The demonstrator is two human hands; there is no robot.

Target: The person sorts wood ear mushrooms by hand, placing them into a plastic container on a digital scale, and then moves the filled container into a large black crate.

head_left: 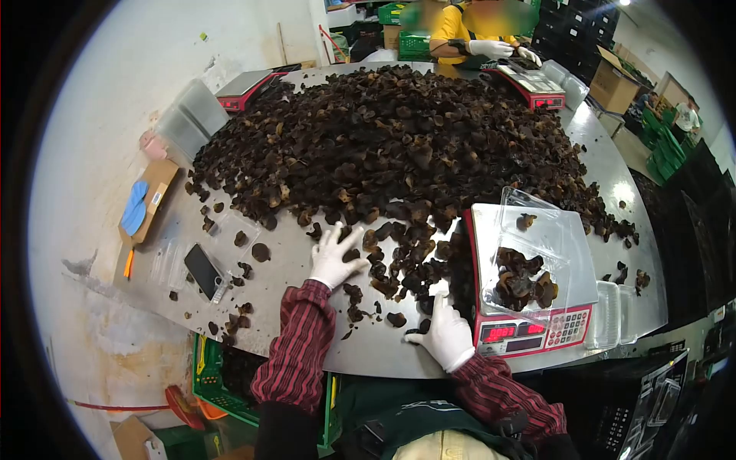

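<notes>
Two white-gloved hands rest on the round grey metal table (307, 337), both reaching out from red-and-black plaid sleeves. The left hand (335, 257) lies palm down with its fingers spread wide, fingertips pointing toward twelve o'clock and touching the loose near edge of the big heap of dark brown, curled dried mushrooms (399, 146); it grips nothing. The right hand (446, 335) lies flat too, fingers together and angled toward eleven o'clock, its fingertips among a few scattered pieces; whether it pinches one of them I cannot tell. The heap covers most of the tabletop from the hands up to twelve o'clock, matte, wrinkled and almost black, thinning into single pieces between the two hands. Just at three o'clock of the right hand stands a red-and-white digital scale (533, 330) with red lit digits, and on its pan sits an open clear plastic clamshell box (529, 253) holding a small cluster of the mushrooms. Empty clear plastic trays (613, 314) sit at three o'clock of the scale, near the table's rim. At nine o'clock of the left hand a black smartphone (203, 270) lies on bare metal, where only stray pieces dot the surface. The near rim curves right under both wrists. At twelve o'clock, across the heap, a person in a yellow shirt (452, 27) works at another red scale (537, 88).
</notes>
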